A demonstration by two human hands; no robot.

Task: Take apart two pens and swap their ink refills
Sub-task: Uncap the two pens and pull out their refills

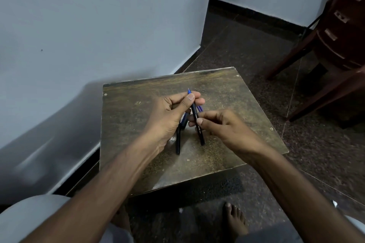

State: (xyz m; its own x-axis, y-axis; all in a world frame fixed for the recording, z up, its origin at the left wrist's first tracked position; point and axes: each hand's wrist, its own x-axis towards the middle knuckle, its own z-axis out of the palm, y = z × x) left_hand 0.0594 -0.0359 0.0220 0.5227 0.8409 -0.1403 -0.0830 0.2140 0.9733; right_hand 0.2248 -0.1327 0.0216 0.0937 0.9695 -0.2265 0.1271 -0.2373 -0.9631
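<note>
Black plastic, thin and stiff: a pen barrel (pixel 197 122) is held between both hands just above the middle of the frame. The left hand (pixel 173 108) is closed on its upper end, thumb and fingers pinching just below the tip. The right hand (pixel 223 122) is pinched on the barrel's middle, thumb over the printed lettering. A blue point (pixel 188 90) is seen sticking out past the left fingertips, aimed up and away toward the far edge of the table (pixel 246 108). The long axis is run from that tip down and slightly right to the free lower end, which hangs close over the wood; contact cannot be told.

Beneath the left palm a second black pen part (pixel 178 142) is seen, lower end toward the near edge; whether it is gripped or only lying there cannot be told. Blue-violet pieces (pixel 200 108) show behind the fingers, too hidden to be identified.

Handling, as judged: very light, rigid, smooth enough to roll or slip. The tip section looks the place to be gripped for unscrewing, the mid-barrel for counter-hold. A refill would be thin and bendable, best drawn straight along the axis.

Outward: worn wooden table, dark speckled floor, pale wall upper left, wooden furniture (pixel 343 25) upper right.
</note>
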